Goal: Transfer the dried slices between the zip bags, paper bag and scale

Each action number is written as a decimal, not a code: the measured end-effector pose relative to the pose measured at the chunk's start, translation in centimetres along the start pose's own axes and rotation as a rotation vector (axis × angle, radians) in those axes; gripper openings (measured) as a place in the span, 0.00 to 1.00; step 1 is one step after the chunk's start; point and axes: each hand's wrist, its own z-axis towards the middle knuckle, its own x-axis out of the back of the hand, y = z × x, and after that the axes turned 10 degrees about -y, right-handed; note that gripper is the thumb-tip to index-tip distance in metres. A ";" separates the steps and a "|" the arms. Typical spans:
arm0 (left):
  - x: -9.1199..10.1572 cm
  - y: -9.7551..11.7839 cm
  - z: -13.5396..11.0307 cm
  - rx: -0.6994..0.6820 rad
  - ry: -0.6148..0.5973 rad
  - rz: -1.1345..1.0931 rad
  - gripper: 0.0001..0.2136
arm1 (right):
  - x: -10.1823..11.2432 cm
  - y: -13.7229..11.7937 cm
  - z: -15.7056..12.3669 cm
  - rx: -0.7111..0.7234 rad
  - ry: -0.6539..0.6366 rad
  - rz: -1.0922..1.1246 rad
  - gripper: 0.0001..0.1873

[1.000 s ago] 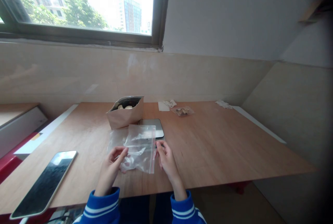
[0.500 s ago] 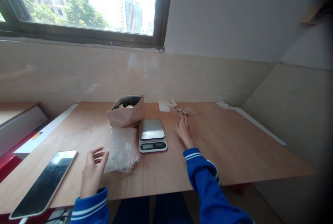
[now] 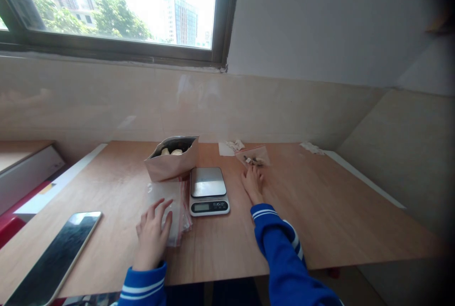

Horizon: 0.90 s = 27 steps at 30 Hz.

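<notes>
My left hand lies with spread fingers on a stack of clear zip bags, not gripping it. My right hand reaches forward, its fingertips on the near edge of a small clear plastic bag holding brown bits. Between my hands stands a digital kitchen scale with a steel plate and nothing on it. Behind the stack is an open kraft pouch with a silver lining and pale rounded pieces inside.
A smartphone lies at the left on the wooden table. Crumpled white paper pieces sit at the back near the tiled wall. The table's near edge runs below my forearms, and a window is above.
The zip bags went from my hands to a stack on the table, uncovering the scale. My left hand moved onto the stack, and my right hand reached forward to the small bag.
</notes>
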 end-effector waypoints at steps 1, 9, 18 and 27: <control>-0.4 0.0 0.2 0.010 -0.029 0.016 0.17 | 0.0 0.0 0.0 0.000 0.008 0.002 0.21; -1.6 -0.2 1.0 0.004 -0.013 -0.024 0.21 | 2.1 0.1 -1.9 -0.029 0.119 0.097 0.11; 1.7 3.9 -0.7 -0.271 -0.055 -0.509 0.18 | 10.5 -2.4 -11.8 0.026 0.365 0.972 0.13; 1.9 8.9 -2.9 -0.273 -0.528 -0.903 0.10 | 11.5 -6.8 -17.7 -0.229 0.007 1.615 0.17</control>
